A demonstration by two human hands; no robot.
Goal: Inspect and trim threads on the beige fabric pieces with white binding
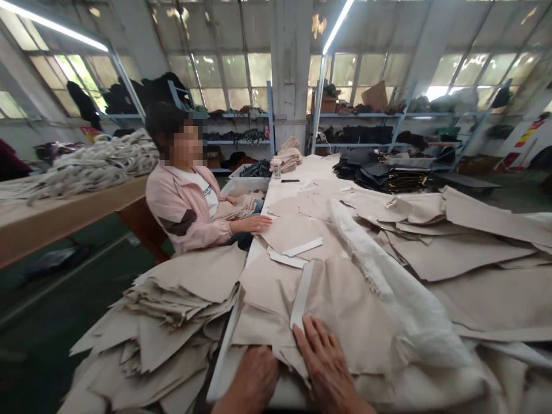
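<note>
Table [219, 384] — white cloth [390, 287] between beige pieces [349, 310]

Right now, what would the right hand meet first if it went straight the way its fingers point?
The right hand would likely meet the white strip on the beige cloth first; its near end lies right by the fingertips, though actual touch is unclear.

Beige fabric [353, 310], rumpled (white strip [303, 290] atop)
</note>
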